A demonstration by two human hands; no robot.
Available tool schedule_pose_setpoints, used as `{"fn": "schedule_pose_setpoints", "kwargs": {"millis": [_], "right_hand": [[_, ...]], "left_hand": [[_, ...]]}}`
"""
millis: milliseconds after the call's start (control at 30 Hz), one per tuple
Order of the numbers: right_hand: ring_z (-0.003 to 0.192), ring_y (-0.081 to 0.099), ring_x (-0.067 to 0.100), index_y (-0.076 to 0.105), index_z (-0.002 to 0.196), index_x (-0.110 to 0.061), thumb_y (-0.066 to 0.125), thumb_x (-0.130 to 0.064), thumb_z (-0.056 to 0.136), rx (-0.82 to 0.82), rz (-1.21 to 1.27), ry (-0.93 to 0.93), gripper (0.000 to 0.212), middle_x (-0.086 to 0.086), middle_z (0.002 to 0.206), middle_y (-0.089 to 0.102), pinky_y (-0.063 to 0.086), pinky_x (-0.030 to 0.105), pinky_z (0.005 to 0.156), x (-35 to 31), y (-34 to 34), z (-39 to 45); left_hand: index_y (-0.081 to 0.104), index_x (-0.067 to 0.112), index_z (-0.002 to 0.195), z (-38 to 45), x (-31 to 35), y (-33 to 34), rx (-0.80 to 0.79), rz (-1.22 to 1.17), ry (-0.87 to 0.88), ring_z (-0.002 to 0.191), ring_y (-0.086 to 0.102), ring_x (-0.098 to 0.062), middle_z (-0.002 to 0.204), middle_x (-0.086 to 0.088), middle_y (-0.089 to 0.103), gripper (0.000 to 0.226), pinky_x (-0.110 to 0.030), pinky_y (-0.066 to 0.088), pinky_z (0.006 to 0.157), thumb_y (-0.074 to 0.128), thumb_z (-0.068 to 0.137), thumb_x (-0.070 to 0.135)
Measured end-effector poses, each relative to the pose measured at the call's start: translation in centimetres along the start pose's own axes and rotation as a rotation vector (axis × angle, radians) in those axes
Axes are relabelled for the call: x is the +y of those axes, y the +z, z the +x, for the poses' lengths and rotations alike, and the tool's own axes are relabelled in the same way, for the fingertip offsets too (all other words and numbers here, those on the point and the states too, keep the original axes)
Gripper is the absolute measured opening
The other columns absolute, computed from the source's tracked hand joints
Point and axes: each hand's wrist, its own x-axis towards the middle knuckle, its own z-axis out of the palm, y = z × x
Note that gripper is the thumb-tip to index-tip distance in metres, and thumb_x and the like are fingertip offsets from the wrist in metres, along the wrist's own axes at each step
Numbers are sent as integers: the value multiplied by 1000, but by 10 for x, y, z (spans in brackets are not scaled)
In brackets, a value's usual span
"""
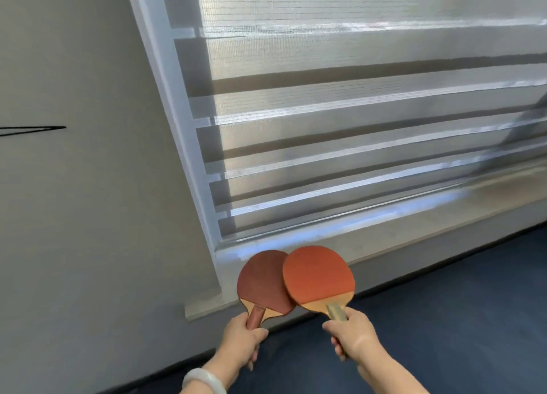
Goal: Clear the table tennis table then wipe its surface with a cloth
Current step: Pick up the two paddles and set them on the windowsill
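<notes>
My left hand (241, 345) grips the handle of a dark red paddle (260, 281), held upright in front of me. My right hand (353, 337) grips the handle of a brighter orange-red paddle (316, 275). The right paddle's blade overlaps the front of the left one's right edge. Both blades are raised toward the window sill (384, 239). A pale bangle sits on my left wrist (204, 380). No table tennis table and no cloth are in view.
A large window with striped grey roller blinds (355, 112) fills the upper right. A plain grey wall (88, 186) with a thin black mark stands at the left. Dark blue floor (444, 319) runs along the bottom right below the sill.
</notes>
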Motion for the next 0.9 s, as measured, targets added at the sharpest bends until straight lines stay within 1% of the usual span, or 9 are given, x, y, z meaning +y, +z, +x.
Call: {"fn": "schedule_pose_setpoints", "kwargs": {"millis": [67,200,267,333,500,667,800,833,900], "right_hand": [[39,41,15,57,86,-7,57,-4,83,-42,-43,24,4,5,51,51,34,24,41,-7,7,18],[36,41,15,50,103,-11,59,-4,83,-123,-112,52,24,5,50,53,35,22,40,-20,17,58],[37,41,14,54,98,-6,58,-4,83,-168,-179,34,15,5,52,52,35,22,40,-27,23,76],[38,41,15,59,95,-7,58,-5,83,-210,-241,21,12,6,54,52,36,23,41,-32,27,92],[39,44,15,60,94,-7,60,-9,83,-301,-333,-10,11,6,55,55,39,24,43,-37,42,123],[42,47,16,57,96,-7,65,-12,86,-336,-368,-48,14,7,57,56,41,27,46,-33,52,151],[49,53,18,55,98,-11,69,-16,87,-402,-403,-80,19,10,65,58,47,28,48,-31,59,162],[51,55,18,53,98,-11,68,-16,88,-425,-419,-81,19,10,68,59,48,29,50,-30,60,164],[54,57,18,52,97,-9,66,-12,89,-463,-438,-85,16,10,71,61,51,30,54,-27,63,166]], "left_hand": [[49,6,90,11,-2,2,7,-16,-38,34,40,-16,44,-4,45,14,-24,34,36,62,88,12],[50,9,88,32,-3,10,48,-59,-89,35,42,-15,44,-2,47,12,-23,34,36,61,87,13],[50,10,88,41,-3,13,63,-90,-113,37,42,-15,45,-1,47,11,-24,35,38,61,87,13],[50,11,87,50,-3,16,83,-119,-138,39,43,-15,47,-1,47,11,-24,35,38,60,87,15],[51,10,90,74,-2,24,108,-170,-179,42,45,-17,51,-4,48,11,-24,36,39,60,87,16],[53,14,96,94,-4,33,109,-245,-186,43,44,-13,56,-2,50,16,-25,40,42,64,89,23],[53,22,98,105,-5,35,63,-264,-191,59,53,-12,75,0,59,18,-20,42,48,67,89,28],[53,22,101,106,-8,35,53,-268,-200,64,56,-13,79,-1,61,20,-21,44,52,67,88,26],[54,21,108,105,-16,32,48,-275,-222,78,62,-17,93,-3,65,23,-29,50,62,66,88,18]]}}
